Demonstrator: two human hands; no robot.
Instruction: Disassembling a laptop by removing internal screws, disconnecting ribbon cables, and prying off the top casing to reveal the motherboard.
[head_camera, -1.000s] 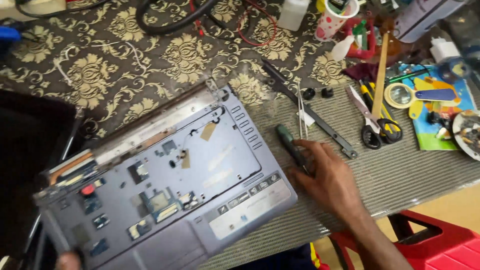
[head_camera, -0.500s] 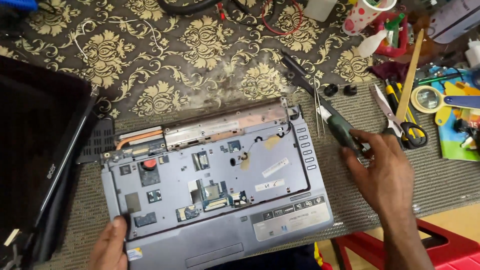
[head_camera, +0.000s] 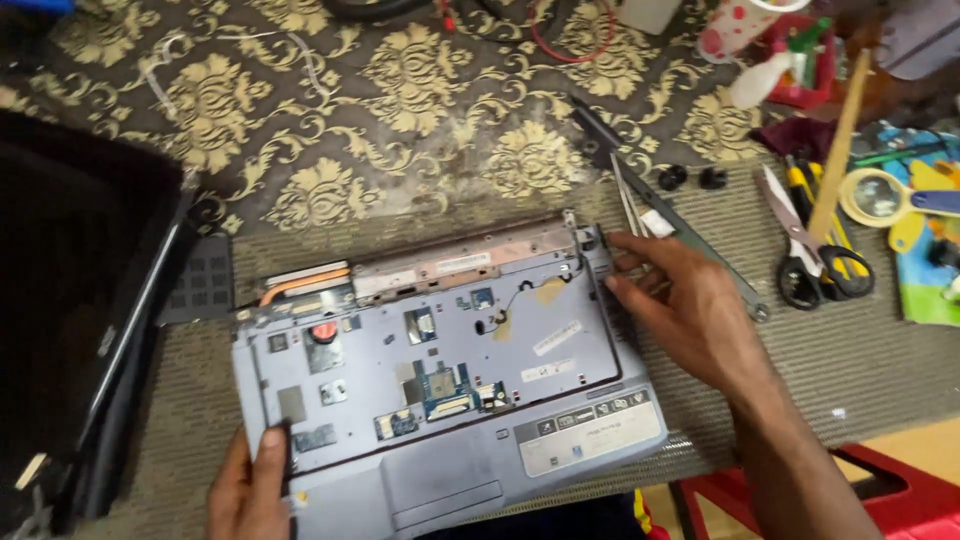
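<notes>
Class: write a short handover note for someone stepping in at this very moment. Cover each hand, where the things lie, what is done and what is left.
Left hand: thumb pressed on the front left corner of the laptop base.
Right hand: fingers on the base's right rear edge, holding no tool.
Base lies on the grey mat, keyboard already off, board exposed.
Tweezers, a black strip and scissors lie to the right; the detached screen lies left.
Left: the top cover is still on.
</notes>
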